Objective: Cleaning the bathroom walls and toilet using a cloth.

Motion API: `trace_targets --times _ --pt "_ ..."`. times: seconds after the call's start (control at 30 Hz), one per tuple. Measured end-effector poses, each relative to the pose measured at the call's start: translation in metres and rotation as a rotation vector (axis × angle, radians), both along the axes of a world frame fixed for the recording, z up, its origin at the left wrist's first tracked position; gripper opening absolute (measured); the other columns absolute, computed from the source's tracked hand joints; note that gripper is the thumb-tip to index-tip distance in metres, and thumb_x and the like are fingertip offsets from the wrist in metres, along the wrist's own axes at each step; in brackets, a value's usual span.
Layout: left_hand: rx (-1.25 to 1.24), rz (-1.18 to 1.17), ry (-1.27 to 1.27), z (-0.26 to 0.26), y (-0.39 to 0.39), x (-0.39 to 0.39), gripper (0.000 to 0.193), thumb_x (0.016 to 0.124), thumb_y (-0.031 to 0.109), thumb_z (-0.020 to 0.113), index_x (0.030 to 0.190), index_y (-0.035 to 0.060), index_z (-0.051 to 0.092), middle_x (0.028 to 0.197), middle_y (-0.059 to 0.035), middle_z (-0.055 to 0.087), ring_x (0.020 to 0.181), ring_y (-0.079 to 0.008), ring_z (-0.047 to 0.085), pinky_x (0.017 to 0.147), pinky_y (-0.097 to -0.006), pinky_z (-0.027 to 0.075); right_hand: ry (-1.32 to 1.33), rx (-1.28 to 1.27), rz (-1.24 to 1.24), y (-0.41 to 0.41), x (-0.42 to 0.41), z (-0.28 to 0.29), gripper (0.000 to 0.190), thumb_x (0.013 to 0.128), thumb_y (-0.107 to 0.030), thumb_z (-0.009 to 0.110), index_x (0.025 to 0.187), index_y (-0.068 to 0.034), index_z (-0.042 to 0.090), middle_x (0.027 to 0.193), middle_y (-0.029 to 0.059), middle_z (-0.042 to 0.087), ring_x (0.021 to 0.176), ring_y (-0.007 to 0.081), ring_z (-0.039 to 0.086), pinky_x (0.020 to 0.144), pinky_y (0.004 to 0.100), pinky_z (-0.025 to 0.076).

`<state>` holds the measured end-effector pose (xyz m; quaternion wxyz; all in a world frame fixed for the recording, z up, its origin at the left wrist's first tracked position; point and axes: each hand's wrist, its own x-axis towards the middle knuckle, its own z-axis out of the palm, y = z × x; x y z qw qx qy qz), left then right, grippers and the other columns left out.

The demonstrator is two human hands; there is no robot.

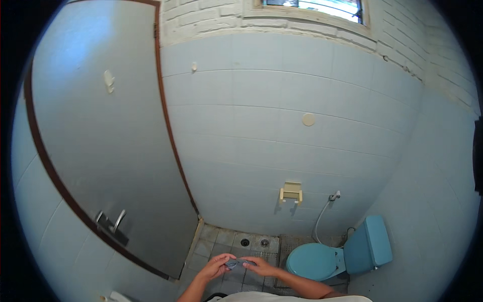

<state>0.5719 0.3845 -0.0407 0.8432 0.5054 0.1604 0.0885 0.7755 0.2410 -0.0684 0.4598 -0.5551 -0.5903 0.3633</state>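
Note:
Both hands meet low in the middle of the view, above the tiled floor. A small grey-blue item (238, 262), perhaps folded cloth or gloves, stretches between them; its exact kind cannot be told. Its left end is gripped by my left hand (217, 265), with thumb and fingertips pinching it. My right hand (261, 266) pinches the other end between thumb and fingers. A light blue toilet (313, 261) with its lid down stands to the right of my right hand.
A grey door (124, 151) with a metal lever handle (119, 221) is at the left. On the tiled wall (241, 151) are a cream paper holder (292, 192) and a bidet sprayer (334, 196) with a white hose. Floor drains (245, 242) lie beyond my hands.

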Motion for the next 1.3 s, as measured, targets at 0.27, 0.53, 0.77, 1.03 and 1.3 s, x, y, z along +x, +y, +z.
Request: trace_targets --times 0.27,0.53,0.77,1.03,1.3 --pt "0.225 -0.043 -0.081 -0.025 0.068 0.082 0.065 0.093 0.016 0.058 0.15 0.0013 0.031 0.148 -0.0082 0.05 0.115 -0.0167 0.054 0.093 -0.0289 0.043 0.986 -0.567 -0.207 0.047 0.012 -0.017 0.025 0.107 -0.036 0.045 0.112 -0.014 0.054 0.065 -0.007 0.03 0.05 0.0056 0.025 0.044 0.0243 0.02" --pt "1.54 -0.205 -0.062 -0.017 0.177 0.116 0.07 0.089 0.033 0.066 0.148 0.0067 0.037 0.137 -0.0084 0.057 0.124 -0.0308 0.044 0.104 -0.0496 0.029 1.389 -0.554 -0.204 0.116 0.041 0.02 0.029 0.107 -0.03 0.044 0.127 -0.011 0.052 0.063 -0.007 0.032 0.05 0.0063 0.027 0.047 0.0244 0.023" --pt "1.186 -0.03 -0.368 -0.055 0.243 0.132 0.019 0.096 0.025 0.062 0.106 0.0088 0.06 0.1 -0.0104 0.058 0.085 -0.0222 0.057 0.08 -0.0512 0.047 1.132 -0.667 -0.301 0.171 0.054 0.024 0.037 0.106 -0.031 0.048 0.137 -0.011 0.049 0.064 -0.0065 0.031 0.052 0.0064 0.027 0.048 0.0247 0.026" --pt "0.038 -0.66 0.008 -0.067 0.298 0.172 0.053 0.095 0.021 0.065 0.143 0.0097 0.043 0.122 -0.0027 0.061 0.106 -0.0189 0.058 0.093 -0.0343 0.045 0.58 -0.443 -0.526 0.207 0.056 -0.002 0.03 0.105 -0.033 0.049 0.13 -0.017 0.05 0.066 -0.0062 0.035 0.054 0.0069 0.033 0.048 0.0248 0.029" --pt "0.06 -0.64 -0.182 -0.051 0.312 0.182 0.037 0.095 0.016 0.067 0.129 0.0034 0.058 0.112 -0.0018 0.066 0.099 -0.0091 0.062 0.082 -0.0238 0.049 1.26 -0.474 -0.524 0.213 0.059 -0.003 0.015 0.105 -0.031 0.048 0.104 -0.016 0.052 0.065 -0.0053 0.035 0.051 0.0068 0.031 0.046 0.0248 0.024"
